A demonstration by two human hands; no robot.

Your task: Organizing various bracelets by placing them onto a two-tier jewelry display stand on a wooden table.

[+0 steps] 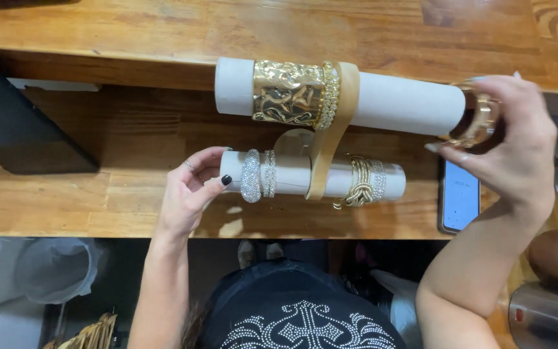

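Note:
A two-tier bracelet stand with white rolls and a tan wooden upright [330, 139] stands on the wooden counter [98, 200]. The upper roll [395, 103] carries a wide hammered gold cuff [289, 94] and a thin sparkly bangle beside it. The lower roll [289, 174] carries sparkly silver bangles [256, 176] on its left and a gold knot bracelet [360, 182] on its right. My left hand [192, 190] grips the left end of the lower roll. My right hand [511, 145] holds a gold bangle [479, 119] at the right tip of the upper roll.
A phone [460, 197] with a lit screen lies on the counter under my right wrist. A black object [14, 123] sits at the left. A metal cylinder [550, 304] is at the lower right, a grey bin [53, 268] on the floor at the lower left.

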